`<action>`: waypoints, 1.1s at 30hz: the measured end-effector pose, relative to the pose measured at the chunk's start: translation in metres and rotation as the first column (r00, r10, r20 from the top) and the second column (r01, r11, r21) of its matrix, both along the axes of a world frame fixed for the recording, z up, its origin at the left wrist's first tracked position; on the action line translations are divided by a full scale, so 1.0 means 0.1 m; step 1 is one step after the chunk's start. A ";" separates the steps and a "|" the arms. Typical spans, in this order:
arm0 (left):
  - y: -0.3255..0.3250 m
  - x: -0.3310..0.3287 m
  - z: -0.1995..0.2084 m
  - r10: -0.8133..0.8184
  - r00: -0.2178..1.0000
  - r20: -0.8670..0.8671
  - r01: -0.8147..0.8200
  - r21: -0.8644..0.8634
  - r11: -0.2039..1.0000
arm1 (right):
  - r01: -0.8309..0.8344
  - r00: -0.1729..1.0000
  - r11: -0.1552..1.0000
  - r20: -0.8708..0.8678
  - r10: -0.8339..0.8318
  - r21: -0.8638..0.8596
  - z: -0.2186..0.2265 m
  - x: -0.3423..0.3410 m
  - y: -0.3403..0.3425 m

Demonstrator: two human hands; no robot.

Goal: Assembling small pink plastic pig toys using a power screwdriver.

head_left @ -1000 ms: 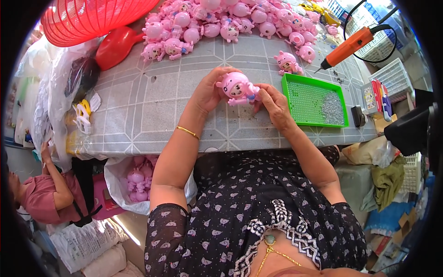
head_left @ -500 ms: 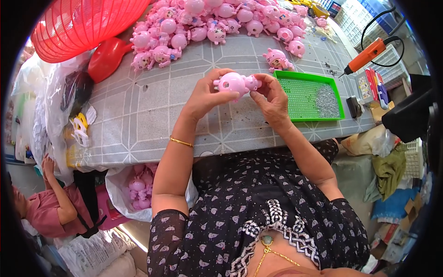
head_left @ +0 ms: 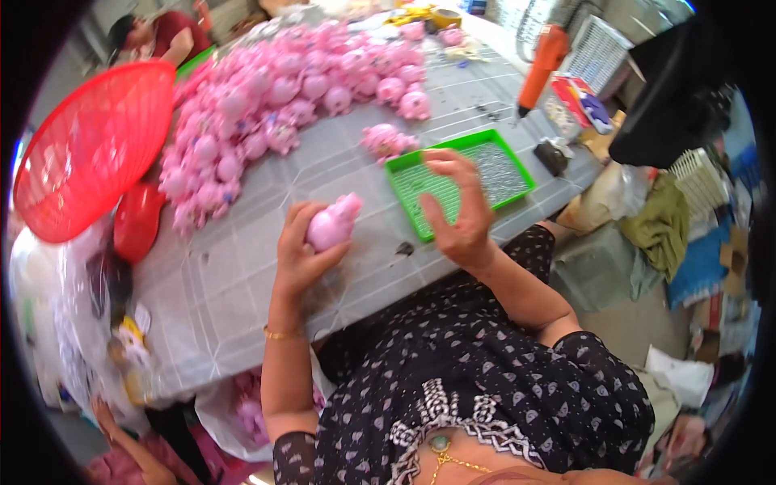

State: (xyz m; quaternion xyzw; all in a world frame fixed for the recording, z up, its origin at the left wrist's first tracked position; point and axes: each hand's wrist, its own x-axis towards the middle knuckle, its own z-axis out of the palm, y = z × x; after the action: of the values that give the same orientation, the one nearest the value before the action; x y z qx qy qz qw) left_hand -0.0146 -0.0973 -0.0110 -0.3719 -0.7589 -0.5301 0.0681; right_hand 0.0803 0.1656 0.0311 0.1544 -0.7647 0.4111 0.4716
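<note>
Though partly hidden, pink figurine (head_left: 331, 229)

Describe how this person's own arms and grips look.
Left grip and right grip are ungloved hands. Short black sleeves with a small pale print end near the elbows. A thin gold-coloured bracelet circles the left wrist; none shows on the right.

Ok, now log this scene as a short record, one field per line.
Held: pink figure in the left hand
Free: right hand, fingers parted, nothing visible in it
Near right hand: green tray, small silvery pieces toward its right side
Beyond tray: lone pink figure
Far side: figure pile
Left edge: red basket, red scoop
Upper right: orange tool
</note>
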 end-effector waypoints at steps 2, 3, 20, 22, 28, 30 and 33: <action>-0.02 0.06 0.00 -0.032 0.988 0.151 0.028 0.029 0.999 | 0.254 0.959 0.963 -0.107 -0.263 -0.094 0.08 0.14 0.41; -0.03 0.05 -0.08 -0.089 0.964 0.251 0.062 0.113 0.992 | 0.368 0.918 0.916 -0.096 -0.385 -0.161 0.14 0.15 0.61; 0.55 0.09 0.18 -0.172 0.920 0.353 0.214 -0.082 0.973 | -0.011 0.870 0.814 0.396 0.295 -0.581 0.65 -0.72 0.65; 0.59 0.06 0.15 -0.174 0.936 0.306 0.215 -0.105 0.971 | -0.382 0.862 0.808 0.142 0.486 -0.448 0.53 -0.95 0.72; 0.66 0.01 0.10 -0.212 0.912 0.350 0.260 -0.097 0.961 | -0.323 0.801 0.588 0.117 0.588 -0.742 0.72 -0.67 0.61; 0.70 0.01 0.13 -0.200 0.946 0.255 0.243 -0.150 0.958 | -0.313 0.794 0.586 0.133 0.594 -0.747 0.63 -0.68 0.64; 0.72 0.00 0.16 -0.178 0.983 0.034 0.181 -0.248 0.952 | -0.240 0.811 0.588 0.173 0.559 -0.773 0.42 -0.75 0.62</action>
State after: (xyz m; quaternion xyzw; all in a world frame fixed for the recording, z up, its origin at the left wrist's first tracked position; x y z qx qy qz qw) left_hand -0.0144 -0.0253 0.0051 -0.4420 -0.7831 -0.4363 -0.0323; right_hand 0.0052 0.2278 0.0734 0.0416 -0.5628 0.7959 0.2193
